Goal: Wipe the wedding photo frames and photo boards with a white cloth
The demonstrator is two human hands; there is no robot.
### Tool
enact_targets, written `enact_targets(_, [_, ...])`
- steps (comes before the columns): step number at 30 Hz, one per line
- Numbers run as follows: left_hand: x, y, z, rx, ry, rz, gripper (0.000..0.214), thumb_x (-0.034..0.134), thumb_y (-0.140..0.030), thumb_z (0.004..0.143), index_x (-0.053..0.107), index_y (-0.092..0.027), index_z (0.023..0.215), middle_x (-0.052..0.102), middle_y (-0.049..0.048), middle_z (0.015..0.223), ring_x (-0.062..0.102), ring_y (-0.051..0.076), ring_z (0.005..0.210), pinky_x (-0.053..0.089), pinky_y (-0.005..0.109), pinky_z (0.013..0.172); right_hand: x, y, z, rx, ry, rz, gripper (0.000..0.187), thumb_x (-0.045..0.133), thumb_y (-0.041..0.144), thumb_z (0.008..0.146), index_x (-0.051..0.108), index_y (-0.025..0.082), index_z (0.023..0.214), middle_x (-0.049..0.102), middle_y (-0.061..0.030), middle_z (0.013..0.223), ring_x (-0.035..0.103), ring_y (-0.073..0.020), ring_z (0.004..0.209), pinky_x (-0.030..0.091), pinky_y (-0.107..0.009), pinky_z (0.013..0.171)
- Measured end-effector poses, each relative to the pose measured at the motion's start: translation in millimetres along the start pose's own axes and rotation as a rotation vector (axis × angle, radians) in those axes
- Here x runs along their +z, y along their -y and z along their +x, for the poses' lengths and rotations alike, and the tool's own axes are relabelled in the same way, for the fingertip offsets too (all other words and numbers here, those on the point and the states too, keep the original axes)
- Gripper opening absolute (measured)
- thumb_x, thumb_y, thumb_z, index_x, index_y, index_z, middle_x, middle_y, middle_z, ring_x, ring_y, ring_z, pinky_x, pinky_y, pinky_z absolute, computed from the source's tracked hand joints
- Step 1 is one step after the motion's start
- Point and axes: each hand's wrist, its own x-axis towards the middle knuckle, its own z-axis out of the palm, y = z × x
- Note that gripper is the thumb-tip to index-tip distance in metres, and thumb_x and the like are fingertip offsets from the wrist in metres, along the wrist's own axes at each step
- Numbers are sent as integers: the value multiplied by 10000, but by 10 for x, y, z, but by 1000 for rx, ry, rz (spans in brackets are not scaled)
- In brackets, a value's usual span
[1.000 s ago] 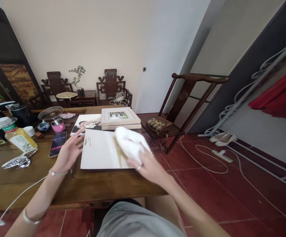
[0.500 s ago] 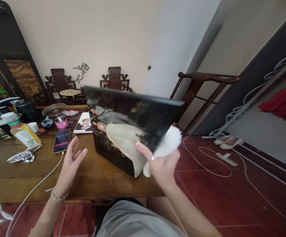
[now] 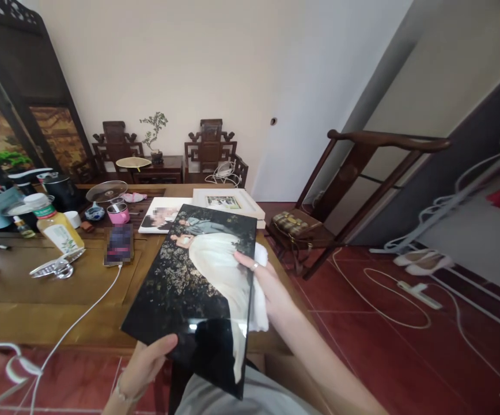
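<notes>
A glossy dark wedding photo panel (image 3: pixel 207 259) is held tilted above the front of the table, its picture lying sideways to me. My left hand (image 3: pixel 148 360) grips its lower left corner, thumb on the face and fingers underneath. At the right edge my right hand (image 3: pixel 267 279) is closed on the panel, with its thumb over the printed white dress. A fluffy white cloth (image 3: pixel 259 314) is bunched between that hand and the panel's edge and back. Just beyond the panel lie a white photo book (image 3: pixel 152 222) and a white picture frame (image 3: pixel 237 200).
On the wooden table (image 3: pixel 90 305) at left are a phone (image 3: pixel 118 245) on a white cable, scissors (image 3: pixel 60 265), a yellow bottle (image 3: pixel 53 225) and a pink cup (image 3: pixel 118 213). A wooden chair (image 3: pixel 353 167) carrying a bag (image 3: pixel 291 225) stands at right; cables lie on the red floor.
The panel has come down from nearly upright to a flatter tilt, turned and closer to me. My left hand, free and open before, has taken hold of its lower corner.
</notes>
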Motion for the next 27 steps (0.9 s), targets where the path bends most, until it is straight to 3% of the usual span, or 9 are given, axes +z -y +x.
enact_targets(3, [1,-89,-55,0,-34,-38,548,844,-356,508,717,-216,1023,750,47,929,612,340,1107,454,442,1016,-70,104,72,-145,30,-154,440,813,330,583,663,156,958,740,-59,836,691,-224,681,576,-317,612])
enact_targets(5, [-62,-173,-77,-12,-63,-68,542,854,-358,460,731,-214,968,754,53,891,599,365,1118,468,451,1005,-200,212,134,-405,-44,-347,416,780,373,629,660,146,957,738,-73,901,690,-241,761,570,-333,661])
enact_targets(8, [-212,-245,-84,13,-126,-39,519,836,-321,476,728,-226,974,753,60,897,572,382,1151,489,466,988,-484,353,211,-909,-148,-820,202,693,330,723,663,150,810,734,-78,816,682,-267,779,560,-381,708])
enact_targets(10, [-306,-244,-75,37,-165,3,482,802,-302,545,713,-245,1015,745,57,953,553,369,1181,493,458,989,-665,394,237,-1207,-32,-1142,91,614,216,758,624,185,674,733,-100,844,679,-289,855,556,-425,766])
enact_targets(14, [-418,-181,-80,93,-251,64,461,797,-295,582,697,-265,1031,727,49,1024,545,360,1194,505,450,983,-853,314,240,-1553,347,-1581,295,449,28,798,532,206,577,623,-127,1237,549,-268,1184,510,-484,919])
enact_targets(16, [-451,-153,-109,115,-280,87,454,812,-277,572,699,-270,1012,724,36,1032,541,352,1200,509,438,983,-868,232,225,-1599,395,-1697,320,416,0,824,550,188,603,595,-153,1271,521,-261,1219,527,-472,895])
enact_targets(19, [-494,-140,-157,121,-313,111,420,818,-254,578,702,-276,980,724,15,1028,538,335,1207,509,418,988,-831,166,161,-1490,515,-1797,244,509,85,848,588,163,631,543,-200,1319,461,-309,1271,504,-501,924])
enact_targets(23, [-519,-157,-163,110,-333,126,359,809,-236,608,708,-284,949,720,-5,1037,549,320,1200,504,415,1000,-671,278,44,-1323,784,-1642,289,584,295,872,595,172,610,475,-160,1398,378,-326,1329,401,-549,1033])
enact_targets(27, [-491,-174,-140,90,-281,101,299,793,-209,641,710,-261,923,721,6,1032,553,298,1200,496,386,1009,-363,474,157,-1351,713,-1370,310,501,203,917,587,187,620,643,-111,1210,525,-241,1214,466,-461,981])
